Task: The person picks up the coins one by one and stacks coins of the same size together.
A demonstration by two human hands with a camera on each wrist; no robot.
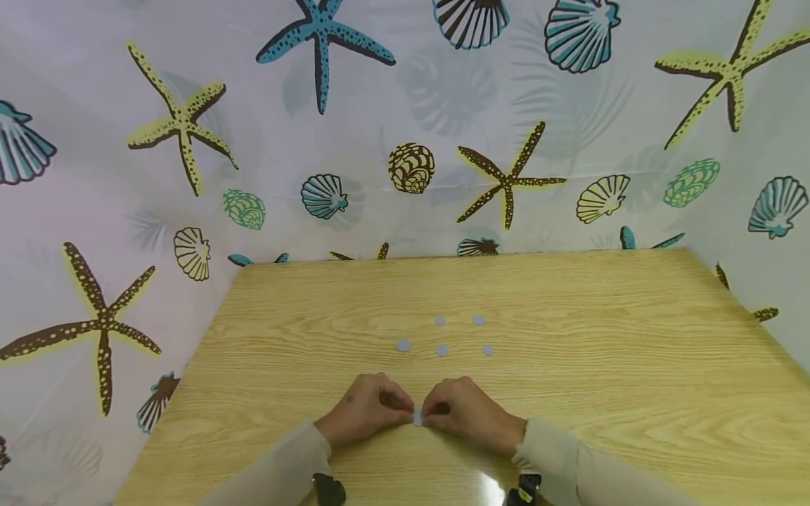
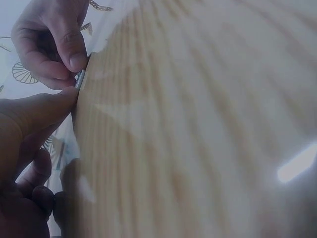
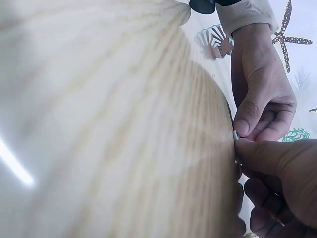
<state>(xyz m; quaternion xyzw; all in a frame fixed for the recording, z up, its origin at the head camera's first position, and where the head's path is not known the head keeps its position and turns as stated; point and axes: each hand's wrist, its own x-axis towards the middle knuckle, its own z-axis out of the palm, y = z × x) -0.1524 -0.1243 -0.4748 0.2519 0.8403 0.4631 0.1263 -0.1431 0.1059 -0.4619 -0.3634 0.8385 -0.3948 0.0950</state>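
Thumb and fingertips of my left hand (image 1: 370, 413) pinch the left edge of a small flat grey disc (image 1: 418, 417), low over the wooden table near its front. The right hand (image 1: 470, 413) pinches the same disc from the other side, so only a narrow strip of it shows. Seen edge-on in the left wrist view, the disc (image 2: 80, 78) is a thin pale sliver between the fingertips. In the right wrist view the disc (image 3: 236, 134) also appears edge-on. Whether it touches the tabletop cannot be told.
Beyond the hands, several similar discs lie flat: a left disc (image 1: 403, 345), a middle disc (image 1: 442, 350) and a right disc (image 1: 487, 350) in front, two more behind. The wooden table (image 1: 601, 337) meets a shell-and-starfish patterned curtain (image 1: 405, 91) at the back and sides.
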